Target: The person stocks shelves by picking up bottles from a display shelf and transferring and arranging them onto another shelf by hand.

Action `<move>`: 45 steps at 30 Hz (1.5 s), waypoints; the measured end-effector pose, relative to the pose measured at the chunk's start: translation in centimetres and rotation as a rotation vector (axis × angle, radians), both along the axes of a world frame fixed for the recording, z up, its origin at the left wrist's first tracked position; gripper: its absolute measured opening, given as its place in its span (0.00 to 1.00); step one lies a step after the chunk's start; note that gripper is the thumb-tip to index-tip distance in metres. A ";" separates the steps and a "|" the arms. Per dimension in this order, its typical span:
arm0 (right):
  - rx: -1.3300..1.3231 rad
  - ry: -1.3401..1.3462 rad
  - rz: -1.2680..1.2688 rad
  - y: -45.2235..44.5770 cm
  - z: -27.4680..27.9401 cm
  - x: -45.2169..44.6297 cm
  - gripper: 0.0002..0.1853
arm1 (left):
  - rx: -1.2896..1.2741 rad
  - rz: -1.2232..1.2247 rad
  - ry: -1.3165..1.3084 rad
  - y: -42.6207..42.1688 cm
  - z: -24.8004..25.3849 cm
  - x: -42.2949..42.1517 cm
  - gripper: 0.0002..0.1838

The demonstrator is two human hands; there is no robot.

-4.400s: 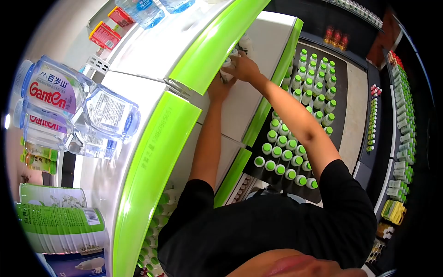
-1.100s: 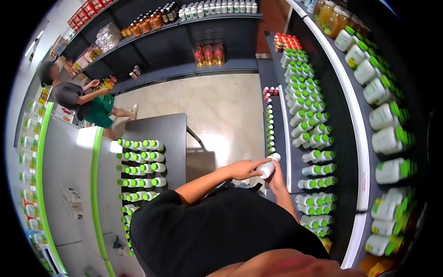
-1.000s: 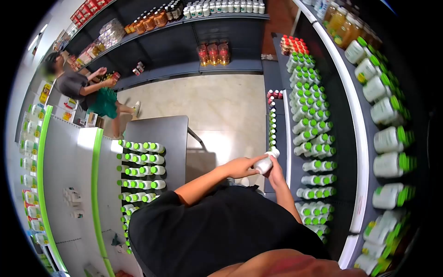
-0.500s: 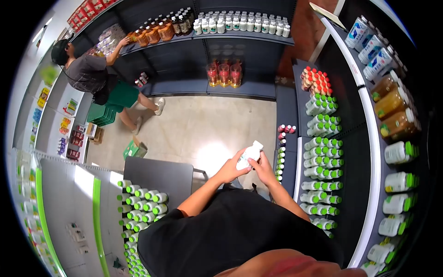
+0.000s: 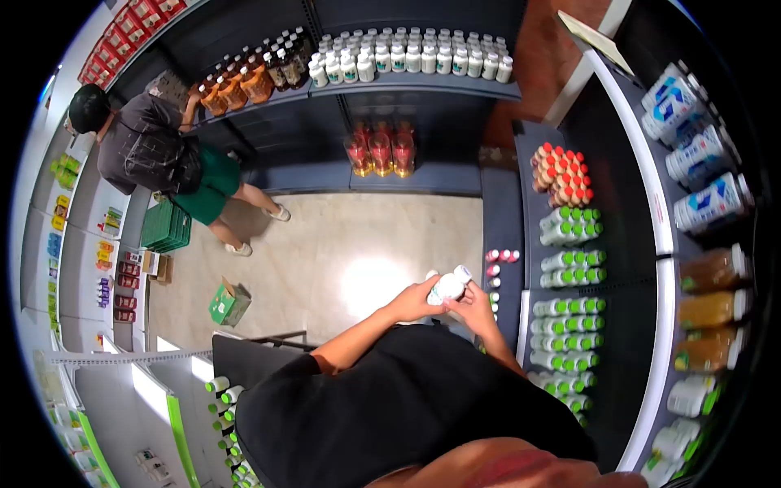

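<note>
A white bottle (image 5: 445, 289) with a white cap is held between my two hands in front of my chest, tilted up to the right. My left hand (image 5: 413, 302) is closed around its left side. From the right, my right hand (image 5: 478, 310) grips the bottle just below the cap, thumb and fingers bent against it. Small print shows on the bottle, too blurred to read.
Green-capped bottles (image 5: 567, 307) stand in rows on the right shelf, beside red-capped bottles (image 5: 563, 175). White bottles (image 5: 412, 58) line the far shelf. A co-worker (image 5: 154, 150) reaches to that shelf. A green carton (image 5: 230, 302) lies on the floor near a grey table (image 5: 259, 358).
The bottle has turned in my hands, and its base now points more toward me. My view has shifted. The co-worker has turned further toward the shelf, with an arm still out at it.
</note>
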State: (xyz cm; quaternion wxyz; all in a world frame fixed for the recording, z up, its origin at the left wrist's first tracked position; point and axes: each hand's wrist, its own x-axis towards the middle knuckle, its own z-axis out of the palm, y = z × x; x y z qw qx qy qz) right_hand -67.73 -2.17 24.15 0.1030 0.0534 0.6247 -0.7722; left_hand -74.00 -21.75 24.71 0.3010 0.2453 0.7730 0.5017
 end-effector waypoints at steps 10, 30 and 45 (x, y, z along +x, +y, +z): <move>0.048 0.152 0.097 3.1 1.4 -24.3 0.28 | 0.204 0.244 -0.085 2.7 1.1 -21.6 0.37; 0.490 0.191 0.318 -3.9 -0.2 -56.6 0.31 | 0.339 0.624 0.006 -2.5 -4.3 -48.7 0.37; 0.630 0.425 0.115 -5.4 -0.7 -79.1 0.32 | 0.337 0.893 -0.002 0.7 -3.3 -66.7 0.44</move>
